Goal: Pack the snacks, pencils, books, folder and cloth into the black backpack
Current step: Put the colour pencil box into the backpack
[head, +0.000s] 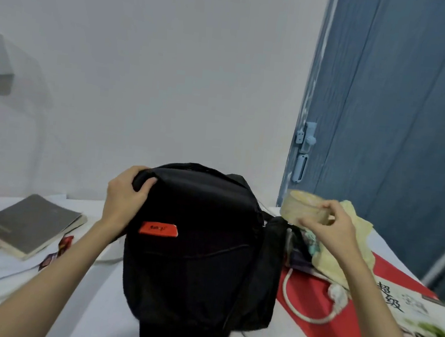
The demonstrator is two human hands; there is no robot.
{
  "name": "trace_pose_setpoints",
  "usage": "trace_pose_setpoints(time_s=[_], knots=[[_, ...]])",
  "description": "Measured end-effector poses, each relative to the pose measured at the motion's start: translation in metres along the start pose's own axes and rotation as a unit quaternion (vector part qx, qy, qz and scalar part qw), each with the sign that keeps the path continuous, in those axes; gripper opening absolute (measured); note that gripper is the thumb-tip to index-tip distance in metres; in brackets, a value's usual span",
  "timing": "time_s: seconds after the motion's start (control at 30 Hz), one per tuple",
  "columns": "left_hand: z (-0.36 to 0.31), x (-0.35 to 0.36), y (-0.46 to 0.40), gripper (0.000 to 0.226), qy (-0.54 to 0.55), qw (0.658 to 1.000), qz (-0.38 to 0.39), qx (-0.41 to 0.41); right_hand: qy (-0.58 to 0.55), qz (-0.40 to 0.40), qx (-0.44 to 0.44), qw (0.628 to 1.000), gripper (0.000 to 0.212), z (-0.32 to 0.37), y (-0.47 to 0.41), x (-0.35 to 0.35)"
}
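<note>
Here the black backpack (pixel 197 247) stood upright near the middle of the bed (pixel 110 307), its red label facing the camera. The left hand (pixel 125 195) gripped the top rim of the backpack, fingers (pixel 134 172) curled over the fabric and the thumb hooked at the opening. The right hand (pixel 330 226) held a round, pale snack tub (pixel 303 207) pinched between thumb and fingertips, raised beside the backpack's right shoulder and clear of the bed.

The step in hand appeared to be loading the tub. For a clean insertion, the left hand needed to pull the rim outward and toward the bed's left edge so that the mouth gaped; whether the zip was fully open could not be told. The tub was best lowered flat to avoid snagging.

A grey book (pixel 34 223) lay toward the left edge, and the yellow cloth (pixel 356 235) and a red-covered book (pixel 399 296) toward the right edge, not yet packed.
</note>
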State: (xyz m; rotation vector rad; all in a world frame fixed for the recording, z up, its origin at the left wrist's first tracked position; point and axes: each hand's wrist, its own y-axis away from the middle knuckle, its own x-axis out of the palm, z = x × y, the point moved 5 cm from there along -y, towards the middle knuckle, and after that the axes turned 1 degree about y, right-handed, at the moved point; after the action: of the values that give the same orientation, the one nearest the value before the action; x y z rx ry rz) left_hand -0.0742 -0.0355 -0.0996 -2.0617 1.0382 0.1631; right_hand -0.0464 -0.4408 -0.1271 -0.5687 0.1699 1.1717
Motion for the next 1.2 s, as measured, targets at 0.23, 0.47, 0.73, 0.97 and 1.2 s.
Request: trace_pose_setpoints(time_s=[0.23,0.47,0.73,0.97,1.2], knots=[[-0.013,-0.009,0.001,0.015,0.028,1.000,0.001,0.014,-0.158,0.382,-0.053,0.909,0.038,0.081,0.096,0.075],[-0.020,-0.031,0.009,0.014,0.051,0.998,0.006,0.040,0.297,0.197,-0.069,0.932,0.048,0.064,0.088,0.188],[-0.015,-0.038,0.010,0.016,0.055,0.998,0.021,0.031,0.160,0.151,0.095,0.971,0.024,0.044,0.059,0.202],[-0.013,-0.037,0.003,0.017,0.065,0.997,0.021,0.027,0.039,0.188,0.154,0.969,0.034,0.053,0.075,0.225],[-0.015,-0.035,0.000,0.017,0.072,0.996,0.036,0.044,0.000,0.304,0.265,0.915,0.070,0.071,0.092,0.278]])
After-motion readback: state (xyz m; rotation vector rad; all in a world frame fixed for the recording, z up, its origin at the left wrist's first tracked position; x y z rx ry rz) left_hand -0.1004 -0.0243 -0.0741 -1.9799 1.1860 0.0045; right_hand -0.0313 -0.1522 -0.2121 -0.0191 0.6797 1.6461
